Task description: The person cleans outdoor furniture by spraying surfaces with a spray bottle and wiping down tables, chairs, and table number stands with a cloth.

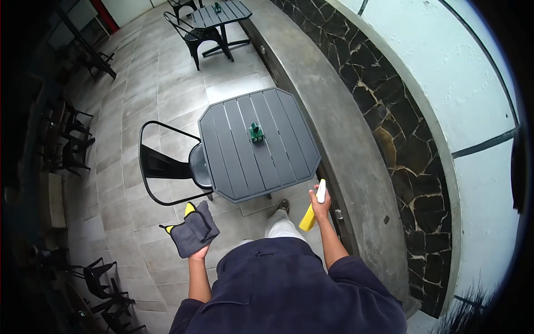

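A dark grey cloth with yellow edges (192,229) lies folded over my left hand (200,252), which is mostly beneath it; only the heel of the hand and the wrist show. My right hand (320,207) is wrapped round a yellow spray bottle (307,217) with a white top, near the table's right front corner. Ahead of me stands a grey slatted table (233,150) with cut corners. On its middle sits a small green holder (256,133) with a dark object on top. Neither hand touches the table.
A black metal chair (161,162) stands at the table's left side. Along the right runs a concrete ledge (339,111) below a dark stone wall (389,117). Farther ahead are another grey table (222,14) and black chairs. More chairs line the far left.
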`<state>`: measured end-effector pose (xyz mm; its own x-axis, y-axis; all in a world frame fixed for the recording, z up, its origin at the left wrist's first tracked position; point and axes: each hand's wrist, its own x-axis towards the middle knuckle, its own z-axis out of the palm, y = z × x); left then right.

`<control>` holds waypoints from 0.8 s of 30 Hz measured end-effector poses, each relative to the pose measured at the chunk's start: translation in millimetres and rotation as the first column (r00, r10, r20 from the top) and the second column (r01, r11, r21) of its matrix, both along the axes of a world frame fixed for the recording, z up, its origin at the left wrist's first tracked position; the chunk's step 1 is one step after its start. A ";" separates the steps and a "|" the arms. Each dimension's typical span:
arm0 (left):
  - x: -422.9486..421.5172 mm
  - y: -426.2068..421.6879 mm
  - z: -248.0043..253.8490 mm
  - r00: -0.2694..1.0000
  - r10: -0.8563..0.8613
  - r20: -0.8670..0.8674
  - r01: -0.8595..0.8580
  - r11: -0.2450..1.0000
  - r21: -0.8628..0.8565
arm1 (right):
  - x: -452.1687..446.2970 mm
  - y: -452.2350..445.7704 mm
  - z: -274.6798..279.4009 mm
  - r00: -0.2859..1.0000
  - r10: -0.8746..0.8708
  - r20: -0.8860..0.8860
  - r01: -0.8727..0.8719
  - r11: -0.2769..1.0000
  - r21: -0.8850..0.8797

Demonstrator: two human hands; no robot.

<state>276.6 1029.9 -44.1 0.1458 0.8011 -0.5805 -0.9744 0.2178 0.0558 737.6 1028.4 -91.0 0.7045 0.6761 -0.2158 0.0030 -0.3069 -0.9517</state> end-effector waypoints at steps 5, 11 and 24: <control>45.3 29.7 23.9 0.981 0.141 0.133 -0.142 0.990 -0.001 | 47.1 112.4 29.9 0.879 0.311 0.360 -0.327 0.945 -0.018; 74.7 24.7 19.6 0.955 0.296 0.015 -0.296 0.955 0.014 | 23.4 200.1 71.6 0.583 0.701 0.409 -0.778 0.627 0.035; 46.9 92.3 -42.3 0.992 0.048 -0.113 -0.045 0.999 0.030 | 23.7 116.3 -42.6 0.423 0.880 0.216 -0.746 0.474 -0.468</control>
<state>323.6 1122.2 -86.4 0.0422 0.8211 -0.5692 -0.9704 0.1693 0.1722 761.3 1144.7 -133.7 -0.0953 0.9324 -0.3487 0.7195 -0.1776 -0.6714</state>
